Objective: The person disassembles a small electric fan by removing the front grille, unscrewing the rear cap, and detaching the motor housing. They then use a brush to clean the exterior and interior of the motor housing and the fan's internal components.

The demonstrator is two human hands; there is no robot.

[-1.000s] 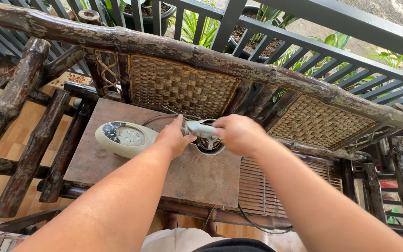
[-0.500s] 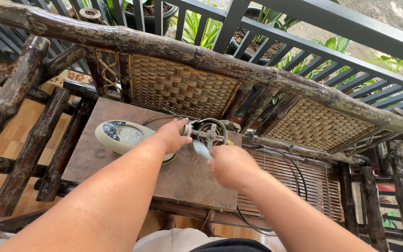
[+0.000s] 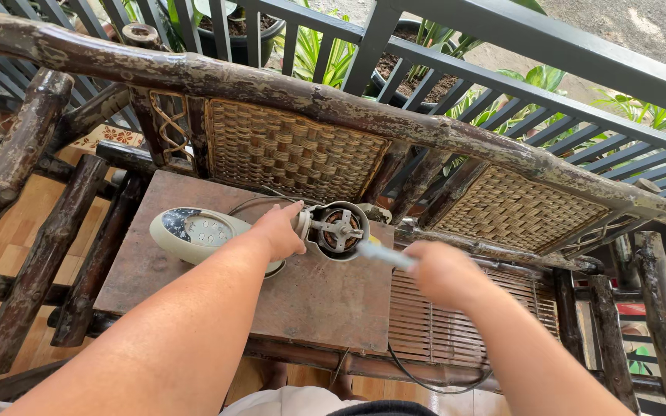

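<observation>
Left hand on the motor, right hand drawn back with a slim pale tool over the board.

The left hand (image 3: 280, 229) was curled around the side of the small round motor (image 3: 338, 229), fingers closed on its casing, pinning it near the back right corner of the brown board (image 3: 302, 296). The right hand (image 3: 442, 271) was shut around a slim pale tool (image 3: 383, 253), blurred, its tip just beside the motor's open face; whether it touched could not be told. The oval grey control housing (image 3: 194, 231) lay toward the board's left edge, partly under the left wrist. The board rested across a rustic log bench (image 3: 271, 85) with woven cane panels.
</observation>
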